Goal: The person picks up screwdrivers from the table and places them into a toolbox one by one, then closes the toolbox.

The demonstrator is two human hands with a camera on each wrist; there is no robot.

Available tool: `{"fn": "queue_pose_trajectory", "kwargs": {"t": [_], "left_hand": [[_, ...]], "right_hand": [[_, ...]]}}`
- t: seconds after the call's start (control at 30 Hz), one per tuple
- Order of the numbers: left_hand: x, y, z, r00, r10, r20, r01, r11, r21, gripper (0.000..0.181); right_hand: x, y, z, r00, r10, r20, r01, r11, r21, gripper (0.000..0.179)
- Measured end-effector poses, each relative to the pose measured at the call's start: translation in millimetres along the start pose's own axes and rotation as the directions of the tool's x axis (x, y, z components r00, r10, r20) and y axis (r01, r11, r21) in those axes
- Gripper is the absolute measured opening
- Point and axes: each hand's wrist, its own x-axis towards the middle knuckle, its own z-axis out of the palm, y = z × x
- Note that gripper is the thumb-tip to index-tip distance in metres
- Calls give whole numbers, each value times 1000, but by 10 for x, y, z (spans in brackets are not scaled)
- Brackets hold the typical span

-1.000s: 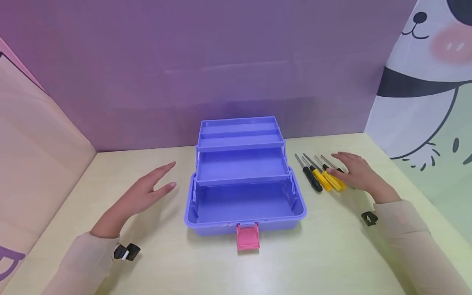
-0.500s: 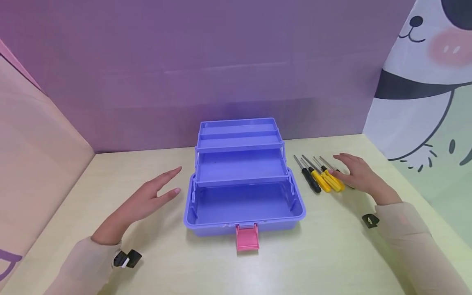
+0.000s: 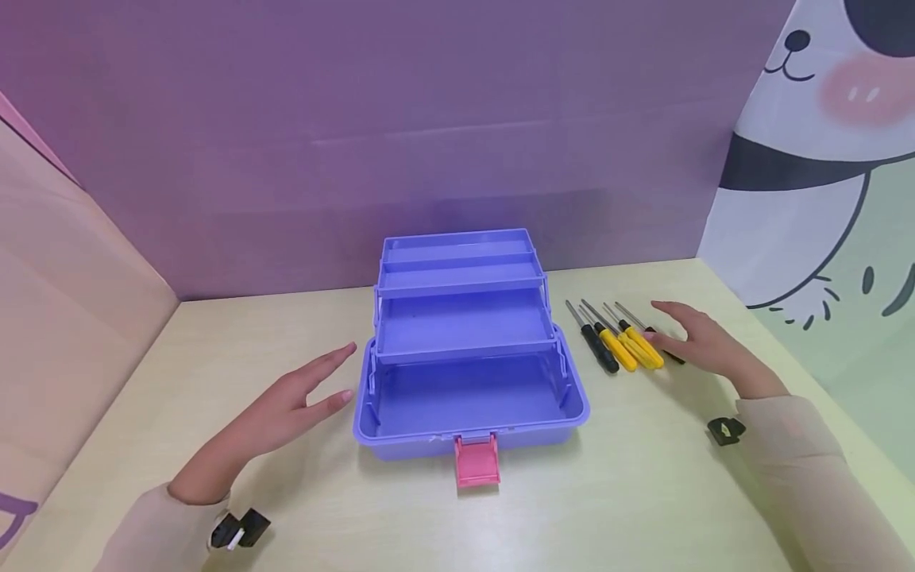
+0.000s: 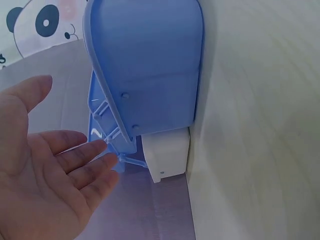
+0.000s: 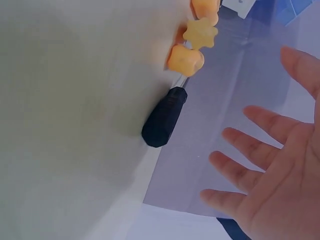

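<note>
Right hand (image 3: 704,345): empty, fingers (image 5: 251,149) spread, just beside screwdrivers (image 3: 616,349). Lie on tabletop (image 3: 400,516), right of open toolbox (image 3: 472,393). Look light, rigid, maybe slick; best pinched by handles (image 3: 599,349), not thin shafts (image 3: 575,313). Left hand (image 3: 282,413): also empty, near toolbox's left side.

A left hand (image 4: 45,175), palm showing and fingers extended, is just left of a blue plastic box (image 4: 145,65) on a pale tabletop (image 4: 260,125). Slim blue arms (image 4: 101,108) show past its rim; a white piece (image 4: 167,152) adjoins its far end. Farther off, a panda drawing (image 4: 47,20) borders a greyish backdrop (image 4: 145,205).
</note>
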Motion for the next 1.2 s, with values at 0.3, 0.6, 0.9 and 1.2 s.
{"fn": "queue_pose_trajectory", "kwargs": {"t": [0.3,0.6,0.9,1.2], "left_hand": [[-51,23,42,1000,11,15,-11,1000,15,64],[-53,26,89,999,40,9,-40,999,9,67],[-55,5,120,999,33,14,-34,999,20,73],[-54,15,117,998,45,45,-45,999,6,81]], "right_hand": [[-59,43,2,990,134,37,-137,988,70,67],[-98,91,-29,985,158,67,-168,967,191,69],[-125,169,-57,977,201,68,-212,946,247,68],[-134,143,-25,965,257,49,-261,931,254,65]]}}
